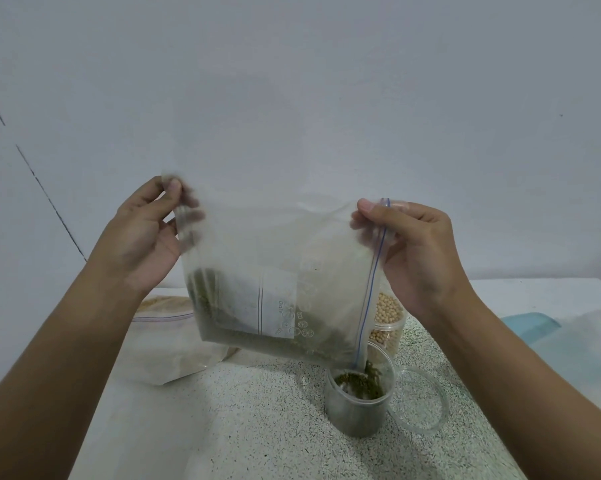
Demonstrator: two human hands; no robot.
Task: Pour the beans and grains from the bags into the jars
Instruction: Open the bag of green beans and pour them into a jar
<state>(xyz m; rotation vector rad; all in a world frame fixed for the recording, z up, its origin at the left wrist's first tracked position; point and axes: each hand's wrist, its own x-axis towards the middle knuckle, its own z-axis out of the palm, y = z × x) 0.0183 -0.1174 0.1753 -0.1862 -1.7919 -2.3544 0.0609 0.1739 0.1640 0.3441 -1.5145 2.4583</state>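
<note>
Lid (419, 402) and soybean jar (390, 311) crowd filling jar (358, 410)

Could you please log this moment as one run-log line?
step: pouring green beans; left hand: pinches corner of clear zip bag; right hand: pinches zipper edge; target: clear round jar, part-filled

A speckled countertop (257, 427) fills the lower middle of the frame. At lower centre-right a clear jar of green beans (356, 410) stands upright, and just beside it to the right a clear round lid (420, 401) lies flat. Behind them stands a jar of soybeans (389, 310), partly hidden. At the left lies a zip bag of pale grain (164, 341). At the right edge a pale blue lid (521, 323) sits partly under a crumpled clear bag (586, 348).
</note>
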